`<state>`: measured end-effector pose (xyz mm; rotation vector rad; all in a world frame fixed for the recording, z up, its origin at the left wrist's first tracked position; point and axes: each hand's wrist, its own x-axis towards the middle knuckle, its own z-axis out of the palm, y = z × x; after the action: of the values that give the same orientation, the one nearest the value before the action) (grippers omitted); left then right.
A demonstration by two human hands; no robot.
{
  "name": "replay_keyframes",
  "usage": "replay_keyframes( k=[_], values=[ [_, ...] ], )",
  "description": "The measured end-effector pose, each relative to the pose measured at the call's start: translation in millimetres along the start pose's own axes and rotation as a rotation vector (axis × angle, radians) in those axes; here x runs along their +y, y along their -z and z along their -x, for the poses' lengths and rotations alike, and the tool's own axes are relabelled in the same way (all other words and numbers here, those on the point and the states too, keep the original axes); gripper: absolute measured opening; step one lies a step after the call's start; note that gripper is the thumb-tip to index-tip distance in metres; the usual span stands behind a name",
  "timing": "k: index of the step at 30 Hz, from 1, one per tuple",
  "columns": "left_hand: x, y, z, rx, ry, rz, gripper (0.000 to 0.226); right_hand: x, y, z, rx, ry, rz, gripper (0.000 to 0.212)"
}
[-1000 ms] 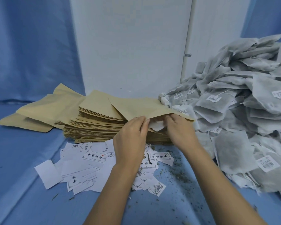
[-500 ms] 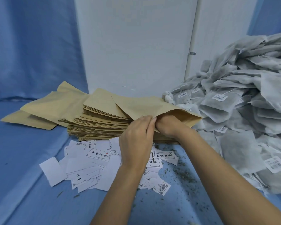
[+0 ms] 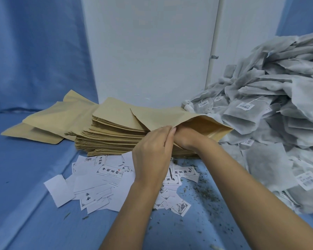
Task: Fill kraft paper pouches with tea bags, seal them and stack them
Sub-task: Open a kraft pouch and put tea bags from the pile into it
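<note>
A kraft paper pouch (image 3: 163, 116) lies on top of a thick stack of flat pouches (image 3: 112, 139), its mouth gaping toward me. My left hand (image 3: 152, 152) pinches the near lip of that mouth and holds it up. My right hand (image 3: 183, 137) is pushed into the pouch up to the wrist, so its fingers and whatever they carry are hidden. A big heap of grey tea bags (image 3: 271, 127) with white barcode labels fills the right side.
Several white printed label slips (image 3: 101, 179) are scattered on the blue cloth surface (image 3: 25, 177) in front of the stack. Several filled pouches (image 3: 49, 121) lie left of the stack. Loose tea crumbs (image 3: 204, 192) dot the cloth. A white wall panel (image 3: 148, 51) stands behind.
My right hand, which held a white tea bag at the pouch mouth, has gone deep inside the pouch. The mouth gapes wider now. My left hand keeps its pinch on the lip.
</note>
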<state>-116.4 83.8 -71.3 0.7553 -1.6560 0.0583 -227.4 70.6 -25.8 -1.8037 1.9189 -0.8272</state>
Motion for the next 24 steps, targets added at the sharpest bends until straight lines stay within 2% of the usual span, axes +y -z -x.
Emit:
replay_keyframes(
  k=[2, 3, 6, 8, 11, 15, 18, 21, 24],
  values=[
    [7, 0, -3, -0.047, 0.07, -0.02, 0.022, 8, -4, 2, 0.091, 0.018, 0.067, 0.018],
    [9, 0, -5, -0.075, 0.114, -0.036, 0.022, 12, -7, 6, 0.194, 0.056, 0.053, 0.019],
    [7, -5, -9, -0.227, 0.275, -0.057, 0.029, 29, -13, 24, 0.681, 0.138, -0.048, 0.026],
    [1, -6, -10, -0.275, 0.365, 0.013, 0.032, 43, -14, 39, 0.844, 0.121, -0.02, 0.027],
    [-2, -3, -13, -0.263, 0.479, 0.171, 0.034, 67, -14, 50, 0.797, -0.036, 0.166, 0.033],
    [0, -3, -12, -0.244, 0.503, 0.213, 0.034, 98, -14, 51, 0.511, -0.359, 0.576, 0.03],
    [-1, -3, -11, -0.238, 0.505, 0.229, 0.034, 108, -19, 53, 0.36, -0.476, 0.627, 0.04],
    [-2, -3, -11, -0.232, 0.496, 0.229, 0.033, 114, -18, 56, 0.388, -0.413, 0.659, 0.044],
    [-2, -4, -10, -0.229, 0.484, 0.231, 0.033, 120, -11, 58, 0.529, -0.378, 0.577, 0.031]
  ],
)
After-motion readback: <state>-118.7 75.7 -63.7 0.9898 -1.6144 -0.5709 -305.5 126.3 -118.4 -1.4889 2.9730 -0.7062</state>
